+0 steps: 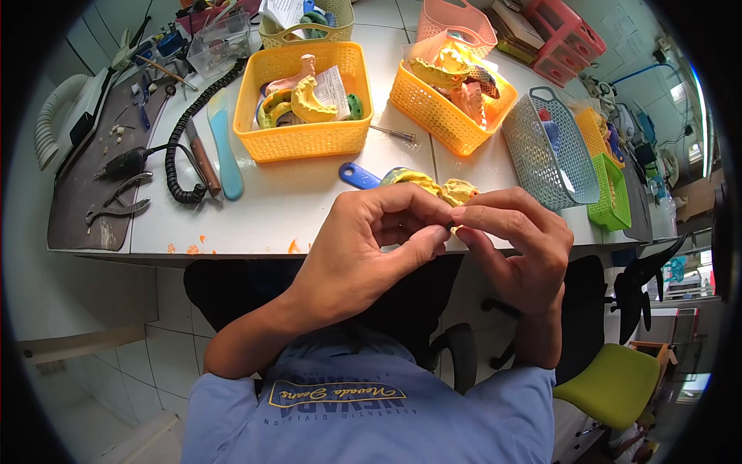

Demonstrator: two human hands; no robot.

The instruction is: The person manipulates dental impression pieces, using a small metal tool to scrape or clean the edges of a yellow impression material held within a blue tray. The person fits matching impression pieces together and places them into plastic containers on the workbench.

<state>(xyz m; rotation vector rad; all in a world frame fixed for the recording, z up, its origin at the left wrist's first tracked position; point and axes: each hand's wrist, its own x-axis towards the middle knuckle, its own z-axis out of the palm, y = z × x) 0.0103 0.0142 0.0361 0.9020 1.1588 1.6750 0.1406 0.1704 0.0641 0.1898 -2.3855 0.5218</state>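
Observation:
Over the table's front edge, my left hand and my right hand meet fingertip to fingertip. Both are closed in a pinch on a tiny dark piece, too small and covered to name. Just beyond the fingers lies a blue dental impression tray filled with yellow impression material. A further yellow lump sits at its right end, partly behind my right hand.
Yellow baskets hold impressions and casts; a grey basket and green basket stand right. A screwdriver lies between. Left are a blue spatula, knife, coiled cord and pliers. Orange scraps dot the front edge.

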